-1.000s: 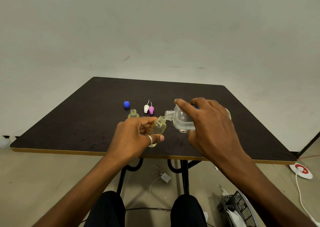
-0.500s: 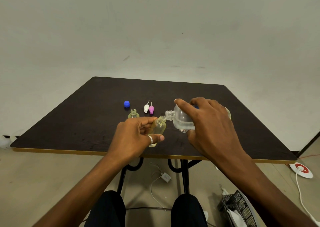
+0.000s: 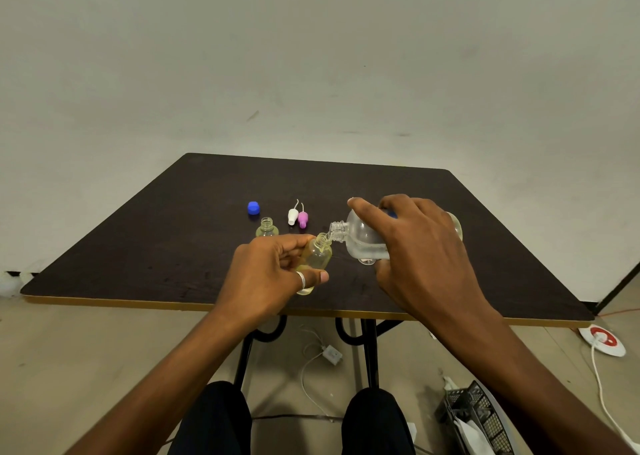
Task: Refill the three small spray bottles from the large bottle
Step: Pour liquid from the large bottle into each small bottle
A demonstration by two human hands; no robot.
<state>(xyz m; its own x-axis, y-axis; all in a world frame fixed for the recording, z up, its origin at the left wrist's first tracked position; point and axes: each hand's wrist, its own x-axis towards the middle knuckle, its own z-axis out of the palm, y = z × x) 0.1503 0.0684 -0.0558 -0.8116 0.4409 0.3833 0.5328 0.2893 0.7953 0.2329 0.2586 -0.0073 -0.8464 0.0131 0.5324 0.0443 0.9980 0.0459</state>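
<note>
Head view: left hand [image 3: 273,274] grips the tilted small spray bottle [image 3: 317,255], its mouth meeting the large bottle [image 3: 363,243], which the right hand [image 3: 415,246] clasps and tips. This fill seems underway. A second small bottle [image 3: 267,227] stands uncapped behind, with its fill level unclear and no third visible.

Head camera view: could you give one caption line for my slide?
Right hand tips the large bottle into a small bottle held by the left hand.
</note>
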